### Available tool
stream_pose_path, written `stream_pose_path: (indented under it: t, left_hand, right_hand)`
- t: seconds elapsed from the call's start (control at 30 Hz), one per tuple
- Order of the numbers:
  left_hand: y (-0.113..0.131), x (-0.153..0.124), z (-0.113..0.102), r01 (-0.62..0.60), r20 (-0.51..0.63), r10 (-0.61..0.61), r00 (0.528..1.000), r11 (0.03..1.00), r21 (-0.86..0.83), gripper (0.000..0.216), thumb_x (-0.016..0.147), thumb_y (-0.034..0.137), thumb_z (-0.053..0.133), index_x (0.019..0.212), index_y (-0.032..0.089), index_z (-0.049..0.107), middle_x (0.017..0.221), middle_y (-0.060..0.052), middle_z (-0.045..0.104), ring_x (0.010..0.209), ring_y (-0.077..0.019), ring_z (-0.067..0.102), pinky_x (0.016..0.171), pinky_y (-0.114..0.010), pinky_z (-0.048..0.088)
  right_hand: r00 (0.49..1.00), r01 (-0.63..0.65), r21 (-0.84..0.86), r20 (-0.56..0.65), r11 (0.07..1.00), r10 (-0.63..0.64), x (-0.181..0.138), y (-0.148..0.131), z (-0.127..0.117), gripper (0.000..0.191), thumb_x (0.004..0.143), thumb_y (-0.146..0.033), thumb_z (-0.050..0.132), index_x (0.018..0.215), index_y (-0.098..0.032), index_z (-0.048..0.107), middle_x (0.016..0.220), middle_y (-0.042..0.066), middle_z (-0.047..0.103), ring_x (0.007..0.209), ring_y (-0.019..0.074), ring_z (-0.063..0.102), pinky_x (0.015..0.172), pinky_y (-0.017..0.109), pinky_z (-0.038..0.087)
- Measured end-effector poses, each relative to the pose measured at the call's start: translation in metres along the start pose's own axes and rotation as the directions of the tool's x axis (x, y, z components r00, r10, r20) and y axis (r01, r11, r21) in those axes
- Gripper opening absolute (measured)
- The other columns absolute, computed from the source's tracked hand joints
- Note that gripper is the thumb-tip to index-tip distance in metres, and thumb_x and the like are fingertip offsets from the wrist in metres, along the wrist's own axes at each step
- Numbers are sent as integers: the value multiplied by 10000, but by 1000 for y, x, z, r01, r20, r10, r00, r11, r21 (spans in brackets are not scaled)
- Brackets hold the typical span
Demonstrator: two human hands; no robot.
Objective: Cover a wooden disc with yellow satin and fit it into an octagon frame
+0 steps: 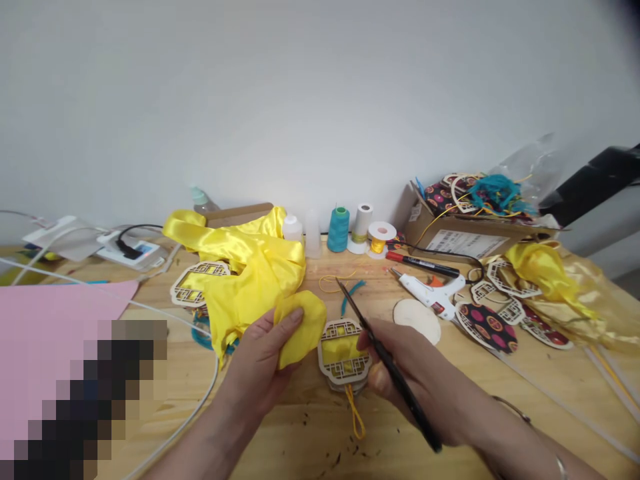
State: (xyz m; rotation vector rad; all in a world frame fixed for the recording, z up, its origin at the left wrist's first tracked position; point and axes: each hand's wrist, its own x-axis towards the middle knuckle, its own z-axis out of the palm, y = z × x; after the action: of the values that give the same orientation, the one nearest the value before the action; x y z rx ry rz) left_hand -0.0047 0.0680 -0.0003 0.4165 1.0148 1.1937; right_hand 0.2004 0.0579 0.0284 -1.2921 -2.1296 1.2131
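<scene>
Between the thumb and fingers of my left hand [267, 353] is a rounded piece of yellow fabric [303, 327]. My right hand [407, 367] is closed around a slim black tool with a long pointed tip [390, 363]; its exact kind I cannot make out. The tip points up and away, toward the back of the table. Close beside my right fingertips lies a wooden lattice ornament [345, 350], backed with yellow cloth and with a yellow cord loop [356, 417] at its near edge. Whether the fingers touch the ornament is unclear.
Crumpled yellow satin [250, 267] lies left, partly over another lattice piece [193, 283]. Teal thread [339, 230], a ribbon spool [382, 233], a marker [425, 265] and a glue gun [433, 293] stand or lie behind. A filled cardboard box [465, 233] is right; white cables [195, 417] cross left.
</scene>
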Motion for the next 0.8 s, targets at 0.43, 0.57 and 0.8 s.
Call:
stream_pose_path:
  t: [0.43, 0.57, 0.8]
  left_hand:
    - [-3, -3, 2, 33, 26, -34, 999, 999, 26, 194, 713, 228, 753, 884, 159, 692, 821, -30, 750, 645, -129, 674, 587, -200, 543]
    - [-5, -3, 2, 32, 33, -33, 999, 999, 26, 194, 724, 223, 747, 898, 158, 692, 859, -31, 749, 654, -119, 673, 611, -195, 540]
    - [-5, -3, 4, 56, 32, -57, 998, 998, 34, 178, 720, 224, 749, 869, 147, 690, 817, -33, 747, 648, -124, 675, 580, -189, 528]
  right_hand:
    - [993, -59, -88, 98, 994, 68, -2, -6, 10, 360, 899, -492, 453, 773, -172, 561, 590, -32, 457, 560, 107, 326, 520, 232, 279]
    - [993, -49, -71, 108, 996, 56, -1, -7, 10, 373, 880, -503, 483, 720, -169, 533, 568, -38, 426, 554, 101, 306, 494, 228, 255]
    - [987, -66, -78, 139, 995, 77, -1, -3, 11, 350, 915, -432, 438, 689, -171, 496, 570, -45, 406, 534, 89, 279, 474, 224, 232]
